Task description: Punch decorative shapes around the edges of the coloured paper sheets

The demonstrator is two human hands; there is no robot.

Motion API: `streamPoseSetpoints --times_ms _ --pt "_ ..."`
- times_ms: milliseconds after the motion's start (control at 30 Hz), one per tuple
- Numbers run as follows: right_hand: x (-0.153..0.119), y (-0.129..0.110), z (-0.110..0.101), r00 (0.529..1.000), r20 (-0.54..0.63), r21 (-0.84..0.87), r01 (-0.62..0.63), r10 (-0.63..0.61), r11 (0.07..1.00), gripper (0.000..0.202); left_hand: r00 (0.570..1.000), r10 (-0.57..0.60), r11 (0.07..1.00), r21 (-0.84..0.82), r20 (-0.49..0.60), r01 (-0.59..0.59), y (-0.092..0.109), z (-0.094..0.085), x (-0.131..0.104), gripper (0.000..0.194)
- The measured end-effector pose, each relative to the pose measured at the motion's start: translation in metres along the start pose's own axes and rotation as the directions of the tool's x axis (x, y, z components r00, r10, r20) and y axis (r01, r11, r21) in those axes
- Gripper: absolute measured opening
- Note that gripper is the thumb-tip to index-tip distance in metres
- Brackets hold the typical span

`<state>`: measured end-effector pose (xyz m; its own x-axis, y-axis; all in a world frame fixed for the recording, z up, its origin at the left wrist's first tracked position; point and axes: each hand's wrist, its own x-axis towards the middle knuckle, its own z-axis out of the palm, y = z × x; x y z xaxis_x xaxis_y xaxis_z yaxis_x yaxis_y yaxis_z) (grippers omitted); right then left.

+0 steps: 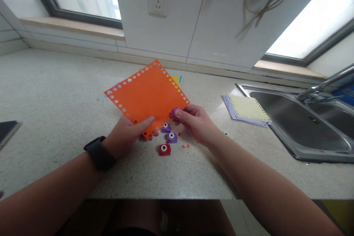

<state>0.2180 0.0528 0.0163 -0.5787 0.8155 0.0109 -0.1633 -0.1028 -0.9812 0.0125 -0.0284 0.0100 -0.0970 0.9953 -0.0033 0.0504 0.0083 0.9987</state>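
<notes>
- The orange four-cornered sheet [146, 96] looked like smooth, matt paper or thin card.
- The small purple craft punches [172, 138] and the red block-shaped craft punch [165, 150] looked like smooth, hard plastic.
- The pale yellow sheet [246, 107] and the lilac sheets [229, 110] had a flat, matt paper finish.
- The pale speckled table [55, 118] looked like smooth stone, with a soft sheen.
- The silver double-basin sink [293, 125] was metal with a satin look; the curved silver tap [315, 90] was shinier metal.
- The white wall tiles [177, 37] were smooth and faintly glossy.
- The white rectangular socket [158, 0] looked like smooth plastic.
- The black watch strap [99, 155] looked matt and rubbery.
</notes>
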Motion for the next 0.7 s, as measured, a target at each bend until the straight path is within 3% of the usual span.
streamPoseSetpoints --times_ms 700 --pt "0.0012 -0.0003 0.0026 0.999 -0.034 -0.007 0.008 -0.008 1.000 0.026 1.000 0.007 1.000 -0.001 -0.016 -0.007 0.0033 0.0009 -0.0005 0.026"
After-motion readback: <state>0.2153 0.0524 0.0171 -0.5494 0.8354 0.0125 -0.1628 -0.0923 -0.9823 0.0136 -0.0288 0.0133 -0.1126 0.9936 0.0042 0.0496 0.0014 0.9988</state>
